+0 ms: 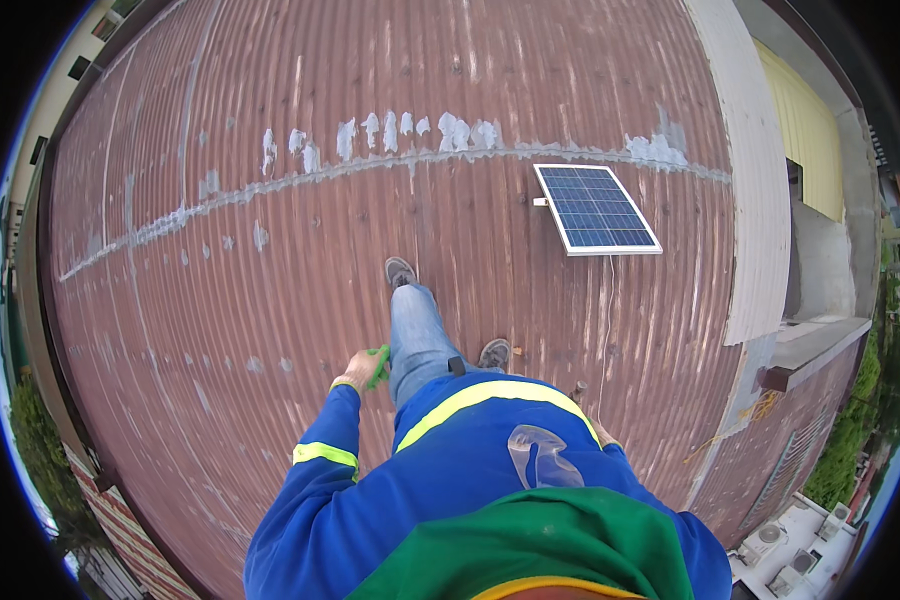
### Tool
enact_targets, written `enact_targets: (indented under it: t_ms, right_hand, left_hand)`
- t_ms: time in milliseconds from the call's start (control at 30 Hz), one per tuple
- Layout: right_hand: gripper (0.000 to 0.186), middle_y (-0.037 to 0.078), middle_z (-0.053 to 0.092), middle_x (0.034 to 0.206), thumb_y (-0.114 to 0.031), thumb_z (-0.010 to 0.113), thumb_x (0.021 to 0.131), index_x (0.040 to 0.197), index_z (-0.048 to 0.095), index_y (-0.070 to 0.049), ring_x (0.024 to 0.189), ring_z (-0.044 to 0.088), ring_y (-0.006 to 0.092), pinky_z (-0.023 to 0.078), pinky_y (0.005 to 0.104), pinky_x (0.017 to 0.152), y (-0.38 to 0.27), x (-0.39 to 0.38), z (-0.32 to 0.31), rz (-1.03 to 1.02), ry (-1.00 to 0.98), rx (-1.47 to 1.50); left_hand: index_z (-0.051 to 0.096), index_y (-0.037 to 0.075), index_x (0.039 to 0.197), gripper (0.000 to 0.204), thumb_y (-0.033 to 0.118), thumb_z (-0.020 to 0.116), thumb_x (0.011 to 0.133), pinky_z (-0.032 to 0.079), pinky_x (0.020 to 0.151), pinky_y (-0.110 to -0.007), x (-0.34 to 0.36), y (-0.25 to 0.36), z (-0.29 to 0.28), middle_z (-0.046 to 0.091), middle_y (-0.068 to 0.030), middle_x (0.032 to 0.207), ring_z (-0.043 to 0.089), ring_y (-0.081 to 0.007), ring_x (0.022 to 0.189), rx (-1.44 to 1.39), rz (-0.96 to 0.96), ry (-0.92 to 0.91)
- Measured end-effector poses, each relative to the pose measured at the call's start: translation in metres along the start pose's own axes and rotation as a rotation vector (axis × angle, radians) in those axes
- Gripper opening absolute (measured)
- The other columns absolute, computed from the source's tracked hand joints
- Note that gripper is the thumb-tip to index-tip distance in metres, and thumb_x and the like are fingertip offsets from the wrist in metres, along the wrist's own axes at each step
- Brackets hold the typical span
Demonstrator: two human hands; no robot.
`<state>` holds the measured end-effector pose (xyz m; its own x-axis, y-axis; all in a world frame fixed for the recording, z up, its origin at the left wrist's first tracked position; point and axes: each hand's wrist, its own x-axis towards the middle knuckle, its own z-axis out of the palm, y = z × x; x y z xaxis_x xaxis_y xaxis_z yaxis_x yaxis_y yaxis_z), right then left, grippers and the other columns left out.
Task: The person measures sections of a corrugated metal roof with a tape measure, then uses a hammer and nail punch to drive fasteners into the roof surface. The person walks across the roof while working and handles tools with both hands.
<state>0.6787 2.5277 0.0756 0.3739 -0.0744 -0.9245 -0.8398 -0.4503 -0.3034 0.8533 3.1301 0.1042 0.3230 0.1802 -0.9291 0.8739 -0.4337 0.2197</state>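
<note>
My left hand [360, 371] hangs beside my left thigh, in a light glove with green on the finger side. Its fingers look loosely bent and apart, with nothing visible in them. Only a small part of my right hand [605, 436] shows past the right side of my blue jacket [490, 440]; its fingers are hidden. Both hands are away from the solar panel [598, 209], which sits tilted on the roof ahead and to the right. A thin cable [608, 310] runs from its near edge back toward me.
I stand on a brown corrugated metal roof [300, 290], left shoe [400, 271] ahead of the right [495, 354]. A grey sealed seam [350, 168] crosses it. At right are a pale metal strip [755, 200], a concrete ledge [815, 350] and yellow cord [760, 408]. The roof edge curves along the left.
</note>
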Motion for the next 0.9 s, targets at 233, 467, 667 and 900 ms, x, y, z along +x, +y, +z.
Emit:
enact_targets:
  t_ms: [233, 467, 667, 900]
  right_hand:
    - [0.094, 0.028, 0.076, 0.11, -0.08, 0.037, 0.103, 0.122, 0.071, 0.005, 0.106, 0.071, 0.0429, 0.05, 0.0484, 0.092, -0.004, 0.009, -0.002, -0.043, -0.029, 0.0]
    - [0.081, 0.023, 0.077, 0.111, -0.07, 0.047, 0.102, 0.124, 0.072, 0.003, 0.104, 0.071, 0.0368, 0.051, 0.0457, 0.09, -0.011, 0.009, -0.01, -0.014, -0.028, -0.093]
    - [0.07, 0.019, 0.078, 0.112, -0.062, 0.056, 0.101, 0.125, 0.073, 0.002, 0.102, 0.072, 0.0317, 0.052, 0.0434, 0.089, -0.012, 0.011, -0.009, 0.004, -0.031, -0.162]
    - [0.059, 0.014, 0.079, 0.113, -0.052, 0.066, 0.1, 0.127, 0.074, 0.0, 0.099, 0.073, 0.0256, 0.054, 0.0407, 0.086, 0.014, 0.033, -0.006, 0.006, -0.051, -0.288]
  left_hand:
    - [0.075, 0.01, 0.106, 0.05, 0.056, 0.057, 0.105, 0.053, 0.06, -0.035, 0.009, -0.01, -0.003, 0.072, -0.0066, 0.08, 0.064, -0.0178, 0.064, -0.064, 0.01, -0.07]
    - [0.073, 0.01, 0.115, 0.045, 0.053, 0.06, 0.106, 0.055, 0.068, -0.036, 0.022, -0.035, 0.009, 0.075, -0.0069, 0.092, 0.071, -0.0197, 0.077, -0.288, 0.042, -0.067]
    - [0.068, 0.014, 0.132, 0.044, 0.05, 0.058, 0.108, 0.056, 0.082, -0.041, 0.029, -0.046, 0.015, 0.077, -0.0071, 0.105, 0.074, -0.022, 0.089, -0.243, 0.035, -0.035]
    - [0.064, 0.011, 0.14, 0.05, 0.049, 0.059, 0.108, 0.056, 0.081, -0.04, 0.026, -0.041, 0.012, 0.077, -0.0064, 0.11, 0.076, -0.0228, 0.093, -0.216, 0.058, -0.04]
